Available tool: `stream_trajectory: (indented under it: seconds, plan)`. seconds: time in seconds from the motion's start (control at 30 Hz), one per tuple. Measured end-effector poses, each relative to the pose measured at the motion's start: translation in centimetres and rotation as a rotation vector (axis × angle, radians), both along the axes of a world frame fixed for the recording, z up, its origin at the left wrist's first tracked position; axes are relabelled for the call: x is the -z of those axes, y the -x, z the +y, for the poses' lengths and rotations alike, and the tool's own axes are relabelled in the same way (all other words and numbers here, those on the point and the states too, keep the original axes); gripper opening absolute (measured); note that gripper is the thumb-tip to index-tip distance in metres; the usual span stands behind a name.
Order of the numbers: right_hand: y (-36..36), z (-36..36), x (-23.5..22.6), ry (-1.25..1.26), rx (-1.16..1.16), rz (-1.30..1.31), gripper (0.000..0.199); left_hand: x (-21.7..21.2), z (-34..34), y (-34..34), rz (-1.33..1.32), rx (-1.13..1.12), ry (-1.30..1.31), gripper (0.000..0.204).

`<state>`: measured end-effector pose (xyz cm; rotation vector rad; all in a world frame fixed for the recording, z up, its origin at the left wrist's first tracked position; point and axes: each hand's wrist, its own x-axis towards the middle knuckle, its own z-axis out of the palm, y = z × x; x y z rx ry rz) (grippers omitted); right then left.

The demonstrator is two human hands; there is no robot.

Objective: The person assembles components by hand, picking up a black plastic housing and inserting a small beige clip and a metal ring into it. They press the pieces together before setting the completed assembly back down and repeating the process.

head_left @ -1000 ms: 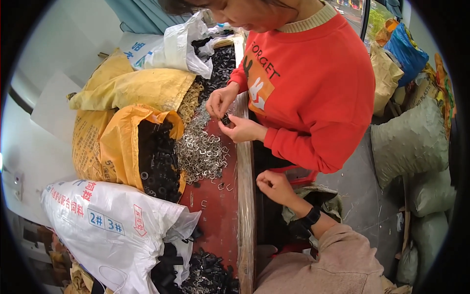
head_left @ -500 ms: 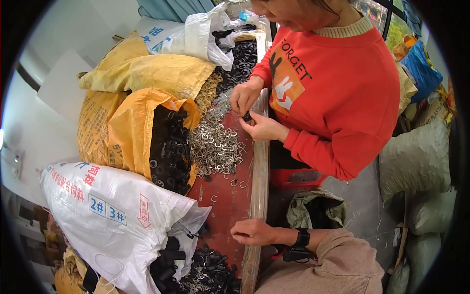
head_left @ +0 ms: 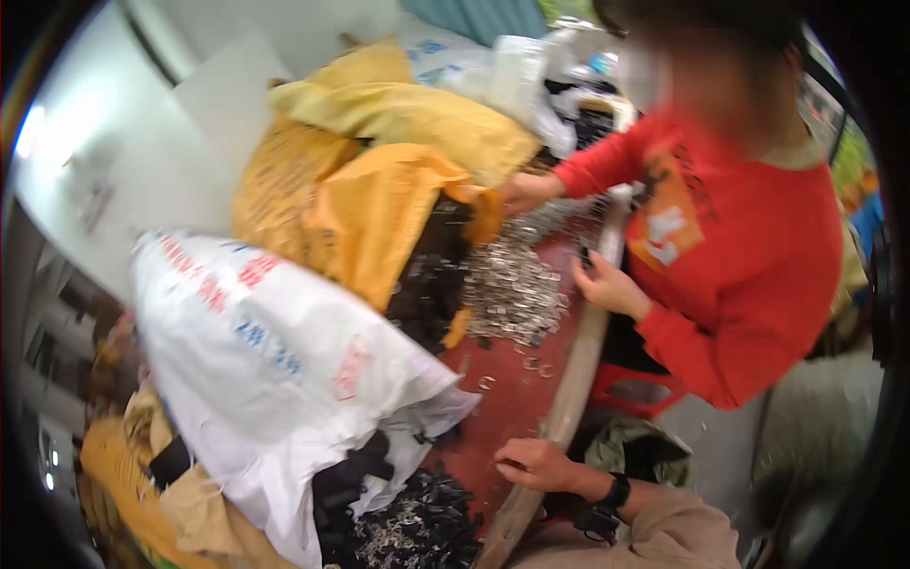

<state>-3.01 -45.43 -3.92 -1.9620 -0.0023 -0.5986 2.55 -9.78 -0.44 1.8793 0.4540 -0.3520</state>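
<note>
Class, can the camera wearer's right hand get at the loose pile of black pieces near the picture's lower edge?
Probably yes: the right hand is at the table's wooden edge, near the pile of black pieces, and only red tabletop shows between them.

- Near right, a plain beige sleeve [head_left: 682,533] of soft cloth, ending loosely on the forearm.
- Around the right wrist, a black band [head_left: 618,489].
- Beside the band, a small dark boxy piece [head_left: 597,523], blurred.
- Bare right hand [head_left: 536,465], fingers uncovered.
</note>
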Motion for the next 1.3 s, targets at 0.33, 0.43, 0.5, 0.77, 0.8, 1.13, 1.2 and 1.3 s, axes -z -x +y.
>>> stream_trajectory:
  seconds: [0.33, 0.43, 0.5, 0.77, 0.8, 1.13, 1.2, 1.3]
  plan:
    - [-0.8, 0.1, -0.7, 0.077, 0.038, 0.060, 0.009, -0.7, -0.4, 0.3, -0.031, 0.022, 0.031, 0.021]
    - [-0.4, 0.1, -0.6, 0.094, 0.042, 0.113, 0.008, -1.2, -0.7, 0.3, -0.028, 0.041, 0.018, 0.023]
    - [-0.4, 0.1, -0.5, 0.100, 0.034, 0.140, 0.007, -1.4, -0.9, 0.2, -0.026, 0.041, 0.010, 0.024]
    - [-0.8, 0.0, -0.5, 0.111, 0.030, 0.143, 0.007, -1.4, -0.9, 0.2, -0.099, 0.095, 0.042, 0.026]
    - [-0.8, 0.1, -0.5, 0.113, 0.035, 0.118, 0.008, -1.4, -0.9, 0.3, -0.095, 0.066, 0.030, 0.026]
    - [-0.4, 0.7, 0.1, 0.165, 0.065, 0.101, 0.008, -2.0, -0.2, 1.1, -0.056, 0.020, -0.004, 0.021]
    - [-0.4, 0.9, 0.2, 0.169, 0.078, 0.083, 0.008, -2.0, -0.2, 1.2, -0.077, 0.029, 0.037, 0.019]
    - [-0.4, 0.8, 0.3, 0.168, 0.095, 0.061, 0.008, -2.1, -0.4, 1.2, -0.103, 0.041, 0.109, 0.017]
